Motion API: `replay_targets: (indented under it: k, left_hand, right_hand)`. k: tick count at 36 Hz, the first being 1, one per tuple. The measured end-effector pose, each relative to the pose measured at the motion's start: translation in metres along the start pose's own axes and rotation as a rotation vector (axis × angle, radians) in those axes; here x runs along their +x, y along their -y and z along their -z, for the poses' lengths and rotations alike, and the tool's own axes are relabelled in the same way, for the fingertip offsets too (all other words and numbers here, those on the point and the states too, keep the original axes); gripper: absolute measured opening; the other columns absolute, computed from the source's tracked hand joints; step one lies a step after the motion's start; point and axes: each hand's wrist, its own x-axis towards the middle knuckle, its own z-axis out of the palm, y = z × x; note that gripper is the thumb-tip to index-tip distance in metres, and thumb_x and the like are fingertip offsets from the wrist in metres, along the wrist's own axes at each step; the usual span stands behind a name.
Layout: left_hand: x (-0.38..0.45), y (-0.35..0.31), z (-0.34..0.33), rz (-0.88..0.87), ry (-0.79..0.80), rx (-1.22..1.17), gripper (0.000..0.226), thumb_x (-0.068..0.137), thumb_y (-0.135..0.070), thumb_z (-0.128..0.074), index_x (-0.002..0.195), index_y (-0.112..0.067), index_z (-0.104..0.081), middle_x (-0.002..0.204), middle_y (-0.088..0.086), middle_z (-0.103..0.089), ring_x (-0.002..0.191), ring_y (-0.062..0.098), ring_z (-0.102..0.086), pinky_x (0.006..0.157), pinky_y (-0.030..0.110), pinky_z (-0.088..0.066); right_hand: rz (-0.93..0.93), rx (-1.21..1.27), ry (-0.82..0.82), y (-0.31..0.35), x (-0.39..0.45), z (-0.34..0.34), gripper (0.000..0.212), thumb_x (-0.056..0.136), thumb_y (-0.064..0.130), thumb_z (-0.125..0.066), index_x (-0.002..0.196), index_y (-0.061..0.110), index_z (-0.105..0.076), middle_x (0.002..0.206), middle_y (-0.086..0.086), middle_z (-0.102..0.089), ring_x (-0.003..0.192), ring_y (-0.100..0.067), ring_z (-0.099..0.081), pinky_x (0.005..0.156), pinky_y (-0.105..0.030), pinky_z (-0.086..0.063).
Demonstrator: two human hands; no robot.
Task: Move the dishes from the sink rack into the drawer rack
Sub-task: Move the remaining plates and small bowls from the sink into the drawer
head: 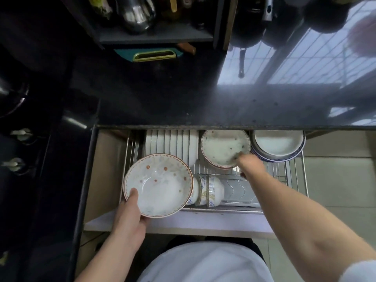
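Drawer rack (293, 178) pulled out below dark countertop edge (203, 127); checked L to R. L hand (130, 214) grasps a red-dotted bowl (158, 185) by its near-L rim, thumb inside the rim, fingers curled under; bowl is held tilted above the rack's L-front corner, overlapping the drawer's L inner wall line. Bare tan panel (105, 169) lies between drawer side and rack wire: a narrow strip of free room on the L. Behind the bowl, white plates (173, 143) stand on edge in a tight row at the back-L, close under the counter lip. Just R of the held bowl, patterned cups (207, 190) lie on their sides, touching each other, near the front rail. Centre-back: a stack of dotted bowls (224, 148); R hand (249, 163) is at the near-R rim of the top one, fingers curled on the rim as far as seen, fingertips blurred. In front of that stack is bare wire and drip tray (236, 190), the largest open spot. Back-R: a blue-rimmed bowl stack (278, 145), partly under the counter edge, just beside the dotted stack. Rack's R-front section is bare wire to the R rail.
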Motion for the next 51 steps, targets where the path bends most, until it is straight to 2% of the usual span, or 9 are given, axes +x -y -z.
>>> replay_targets:
  k: [5,10,14,21,24,28,39,46,51]
  left_hand:
    - [0.004,0.005,-0.018,0.026,0.043,0.079,0.038,0.106,-0.032,-0.053,0.139,-0.014,-0.055,0.121,0.009,-0.07,0.104,0.027,-0.067,0.08,0.04,-0.055]
    - [-0.012,0.021,-0.063,0.095,0.211,0.243,0.028,0.107,-0.033,-0.05,0.129,-0.017,-0.056,0.118,0.011,-0.069,0.105,0.033,-0.066,0.079,0.046,-0.058]
    - [-0.023,0.041,-0.091,0.101,0.355,0.361,0.033,0.107,-0.036,-0.051,0.133,-0.018,-0.056,0.123,0.01,-0.07,0.106,0.034,-0.069,0.084,0.064,-0.058]
    - [-0.034,0.058,-0.1,0.129,0.502,0.425,0.031,0.107,-0.033,-0.051,0.132,-0.017,-0.059,0.121,0.008,-0.073,0.11,0.031,-0.069,0.088,0.057,-0.059]
    - [-0.038,0.054,-0.093,0.12,0.549,0.448,0.035,0.106,-0.036,-0.053,0.137,-0.021,-0.056,0.121,0.007,-0.072,0.103,0.03,-0.072,0.083,0.045,-0.061]
    - [-0.03,0.042,-0.072,0.0,0.463,0.534,0.06,0.105,-0.043,-0.051,0.16,-0.031,-0.029,0.151,0.014,-0.049,0.126,0.033,-0.059,0.106,0.048,-0.05]
    - [0.001,0.024,0.002,-0.067,0.292,0.538,0.047,0.108,-0.029,-0.048,0.154,-0.024,-0.04,0.136,0.009,-0.06,0.113,0.026,-0.064,0.096,0.041,-0.052]
    - [-0.001,0.032,0.015,-0.051,0.251,0.505,0.045,0.108,-0.026,-0.051,0.152,-0.021,-0.045,0.137,0.011,-0.059,0.115,0.026,-0.063,0.103,0.041,-0.051]
    - [-0.004,0.035,0.016,-0.039,0.233,0.526,0.043,0.106,-0.013,-0.053,0.149,-0.015,-0.049,0.134,0.011,-0.06,0.115,0.025,-0.063,0.097,0.034,-0.05]
  right_hand:
    - [-0.067,0.382,0.151,-0.01,-0.059,0.016,0.05,0.103,0.045,-0.043,0.104,-0.001,-0.061,0.077,-0.012,-0.062,0.051,-0.022,-0.059,0.05,-0.027,-0.05]
    - [0.048,0.541,0.552,-0.034,-0.147,0.029,0.051,0.105,0.054,-0.042,0.114,0.008,-0.061,0.081,-0.011,-0.068,0.066,-0.026,-0.068,0.056,-0.032,-0.057]
    - [0.12,0.43,0.322,-0.054,-0.165,0.017,0.024,0.108,0.031,-0.036,0.109,0.015,-0.054,0.07,-0.01,-0.06,0.052,-0.02,-0.056,0.052,-0.031,-0.047]
    - [0.063,0.277,0.157,-0.079,-0.146,0.024,0.019,0.101,0.02,-0.035,0.109,0.011,-0.05,0.071,-0.013,-0.061,0.046,-0.021,-0.054,0.041,-0.026,-0.039]
    - [0.064,0.172,0.067,-0.075,-0.125,0.024,0.025,0.089,0.025,-0.038,0.104,0.018,-0.057,0.087,-0.01,-0.068,0.067,-0.028,-0.062,0.058,-0.041,-0.054]
    - [0.008,0.109,-0.048,-0.05,-0.099,0.031,0.029,0.092,0.019,-0.039,0.116,0.01,-0.051,0.107,-0.015,-0.067,0.097,-0.036,-0.067,0.085,-0.048,-0.057]
    - [-0.008,0.182,-0.097,0.007,-0.024,0.022,0.04,0.096,0.021,-0.051,0.13,0.001,-0.057,0.124,-0.018,-0.063,0.112,-0.033,-0.064,0.087,-0.036,-0.054]
    - [-0.119,0.239,-0.057,0.004,0.001,0.004,0.049,0.063,0.002,-0.06,0.111,-0.007,-0.059,0.063,-0.008,-0.069,0.056,-0.022,-0.067,0.046,-0.032,-0.05]
    - [-0.12,0.429,-0.006,0.009,-0.011,0.003,0.023,0.077,-0.008,-0.062,0.1,-0.004,-0.061,0.082,-0.017,-0.067,0.055,-0.031,-0.071,0.06,-0.048,-0.063]
